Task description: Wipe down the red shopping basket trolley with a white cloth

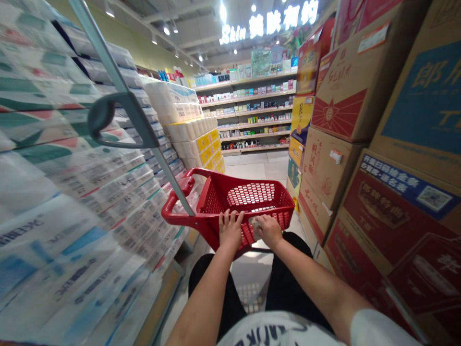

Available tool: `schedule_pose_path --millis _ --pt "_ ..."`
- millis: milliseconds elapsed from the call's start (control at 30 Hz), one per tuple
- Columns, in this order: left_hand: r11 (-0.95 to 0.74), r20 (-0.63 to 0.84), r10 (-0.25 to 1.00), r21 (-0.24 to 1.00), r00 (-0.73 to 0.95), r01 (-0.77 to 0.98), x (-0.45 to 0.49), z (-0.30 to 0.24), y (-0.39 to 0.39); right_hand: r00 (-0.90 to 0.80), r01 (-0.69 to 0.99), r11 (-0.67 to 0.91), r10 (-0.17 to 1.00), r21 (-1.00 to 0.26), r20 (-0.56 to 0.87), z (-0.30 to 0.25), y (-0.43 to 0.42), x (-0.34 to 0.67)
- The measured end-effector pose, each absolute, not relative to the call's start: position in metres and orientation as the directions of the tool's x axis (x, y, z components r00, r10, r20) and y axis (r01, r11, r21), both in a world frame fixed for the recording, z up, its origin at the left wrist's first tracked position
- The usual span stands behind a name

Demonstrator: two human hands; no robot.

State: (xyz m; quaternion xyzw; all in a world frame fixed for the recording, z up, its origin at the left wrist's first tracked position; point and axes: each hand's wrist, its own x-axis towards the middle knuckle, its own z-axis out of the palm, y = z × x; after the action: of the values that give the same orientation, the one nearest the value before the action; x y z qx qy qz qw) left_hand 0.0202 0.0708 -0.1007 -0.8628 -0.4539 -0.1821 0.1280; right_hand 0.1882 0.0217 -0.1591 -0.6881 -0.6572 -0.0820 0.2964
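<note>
While glossy plastic-wrapped tissue packs (72, 230) bank up at left, a red plastic rolling basket (209, 228) stands just ahead of both hands, long axis crosswise, its grey pull handle (173, 178) slanting from the left end. Nearer that end, the left hand (230, 230) spreads its fingers over the smooth rim; rightward, the right hand (270, 231) pinches a crumpled pale cloth (255, 226) against the grid-pierced wall, beside printed cardboard cartons (334, 168).

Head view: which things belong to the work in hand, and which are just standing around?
In the work:
Red basket, with the left grip against its side
Pale crumpled piece, perhaps a cloth, in the right grip

Just around:
Stacked cartons
Stacked white packs
Stocked shelves
</note>
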Motion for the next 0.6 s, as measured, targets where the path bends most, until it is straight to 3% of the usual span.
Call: schedule_pose_path --millis 167,333,500,600 --pt "-0.548 0.406 0.748 -0.068 0.525 0.834 0.021 -0.098 0.069 0.18 0.945 -0.039 0.891 -0.325 0.418 -0.162 0.016 0.191" --pt "-0.546 0.408 0.745 -0.082 0.528 0.834 0.02 -0.099 0.069 0.176 0.925 0.05 0.822 -0.376 0.541 -0.157 0.023 0.187" --pt "-0.551 0.408 0.742 -0.083 0.532 0.831 0.019 -0.1 0.071 0.203 0.891 -0.013 0.906 -0.454 0.372 -0.156 0.028 0.186" --pt "-0.553 0.408 0.742 -0.077 0.532 0.83 0.019 -0.1 0.071 0.25 0.861 -0.012 0.881 -0.509 0.402 -0.156 0.027 0.188"
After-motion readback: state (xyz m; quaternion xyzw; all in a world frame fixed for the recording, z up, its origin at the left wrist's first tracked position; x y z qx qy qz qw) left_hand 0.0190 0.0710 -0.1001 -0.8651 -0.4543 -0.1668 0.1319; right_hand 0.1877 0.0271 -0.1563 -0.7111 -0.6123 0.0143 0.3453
